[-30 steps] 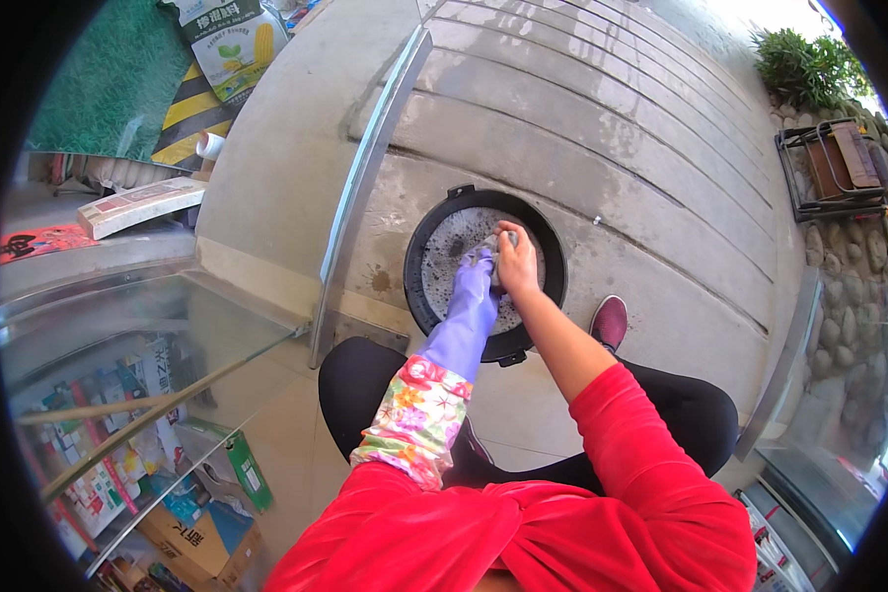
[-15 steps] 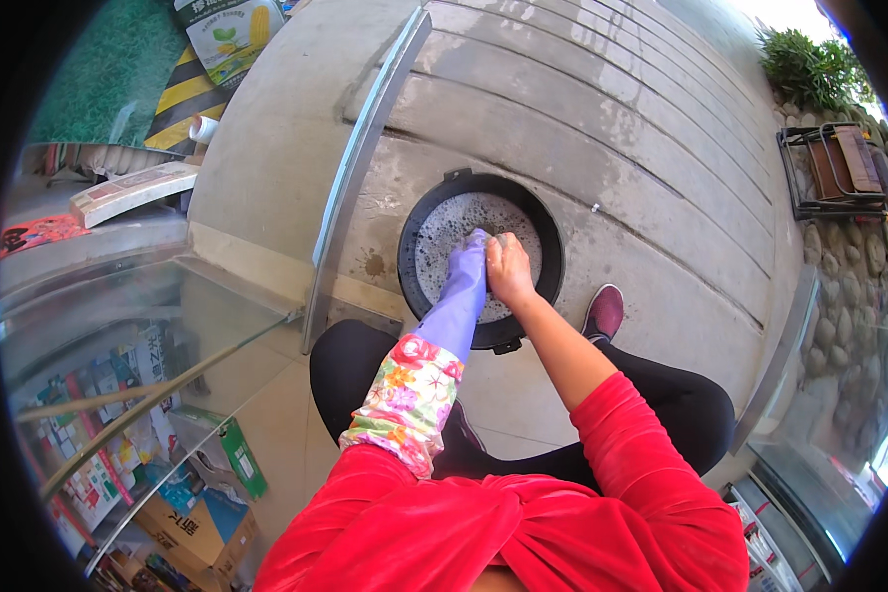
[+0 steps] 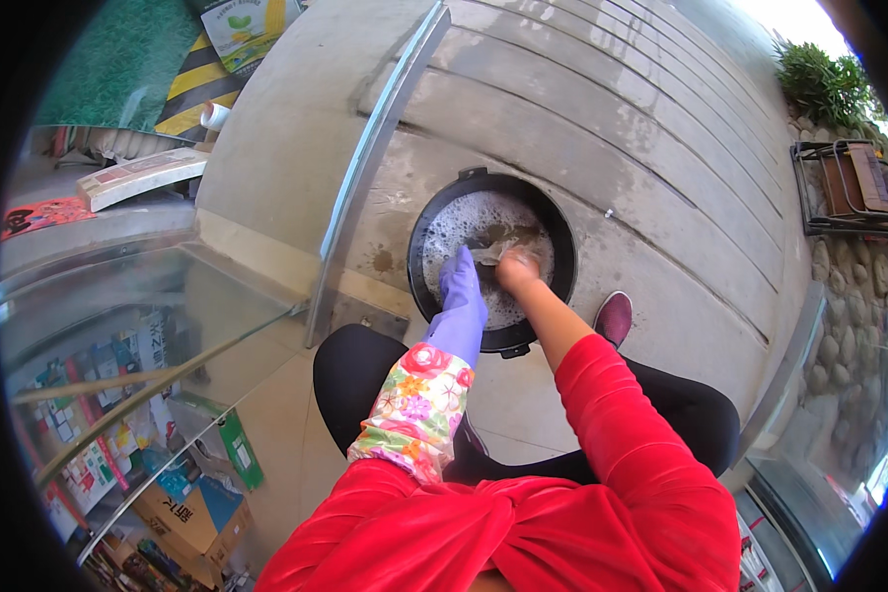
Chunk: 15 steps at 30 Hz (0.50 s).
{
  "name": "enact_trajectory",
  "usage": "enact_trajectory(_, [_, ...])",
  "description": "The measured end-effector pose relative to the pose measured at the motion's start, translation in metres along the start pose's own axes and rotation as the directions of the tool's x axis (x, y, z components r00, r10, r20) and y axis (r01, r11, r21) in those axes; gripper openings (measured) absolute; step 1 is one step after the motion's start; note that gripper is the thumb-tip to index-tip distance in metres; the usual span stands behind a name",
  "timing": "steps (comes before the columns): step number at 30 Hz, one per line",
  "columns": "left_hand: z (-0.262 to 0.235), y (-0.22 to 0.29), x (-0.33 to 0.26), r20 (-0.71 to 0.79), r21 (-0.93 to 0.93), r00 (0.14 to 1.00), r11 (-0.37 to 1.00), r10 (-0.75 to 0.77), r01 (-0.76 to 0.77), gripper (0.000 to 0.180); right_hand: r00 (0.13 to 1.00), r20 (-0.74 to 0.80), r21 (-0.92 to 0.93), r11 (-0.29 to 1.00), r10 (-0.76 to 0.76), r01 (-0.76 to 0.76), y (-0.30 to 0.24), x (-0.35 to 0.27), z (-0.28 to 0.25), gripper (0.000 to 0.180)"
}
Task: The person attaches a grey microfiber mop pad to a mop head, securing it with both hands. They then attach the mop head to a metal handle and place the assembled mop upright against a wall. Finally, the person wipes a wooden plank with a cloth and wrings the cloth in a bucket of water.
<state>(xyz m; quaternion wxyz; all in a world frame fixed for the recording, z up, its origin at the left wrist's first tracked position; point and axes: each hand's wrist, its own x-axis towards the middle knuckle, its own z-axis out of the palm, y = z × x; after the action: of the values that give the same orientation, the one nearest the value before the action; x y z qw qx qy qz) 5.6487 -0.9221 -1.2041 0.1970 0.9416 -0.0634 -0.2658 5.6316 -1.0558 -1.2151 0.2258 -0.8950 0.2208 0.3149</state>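
A round black basin [image 3: 565, 259] of sudsy water [image 3: 464, 219] sits on the ground between my feet. My left hand [image 3: 459, 278] wears a long purple rubber glove with a floral cuff [image 3: 416, 405]. Its fingers are closed at one end of a pale, wet, cloth-like thing [image 3: 489, 254]. On the other end, my bare right hand [image 3: 517, 267] is closed, its fingertips partly hidden by water and foam. What exactly the pale thing is, I cannot make out.
A glass panel [image 3: 380, 128] stands on edge left of the basin. Grooved concrete [image 3: 602, 109] stretches ahead. Cartons [image 3: 192, 518] lie behind glass at lower left. Far right, a folded chair [image 3: 849, 187] rests by a stone wall. My right shoe [image 3: 614, 318] is just beside the basin.
My hands have moved apart from being pressed together, and the pale wet thing now shows between them. The right hand has dropped lower into the suds. The view has shifted slightly.
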Motion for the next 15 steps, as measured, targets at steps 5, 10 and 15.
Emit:
enact_trajectory(5, [-0.030,0.028,0.010,0.694,-0.713,0.716,-0.220,-0.080,0.666,0.076,1.000,-0.007,0.902,0.431,-0.006,0.009,-0.005,-0.019,-0.045,0.045])
enact_trajectory(10, [0.025,-0.006,0.049,0.565,-0.725,0.757,-0.241,0.328,0.645,0.051,0.890,-0.455,0.763,0.499,-0.034,0.410,-0.014,-0.058,-0.053,0.048])
enact_trajectory(15, [0.030,0.025,0.039,0.490,-0.650,0.764,-0.408,0.419,0.641,0.042,0.789,-0.594,0.370,0.817,-0.158,0.442,-0.018,-0.079,-0.039,0.063])
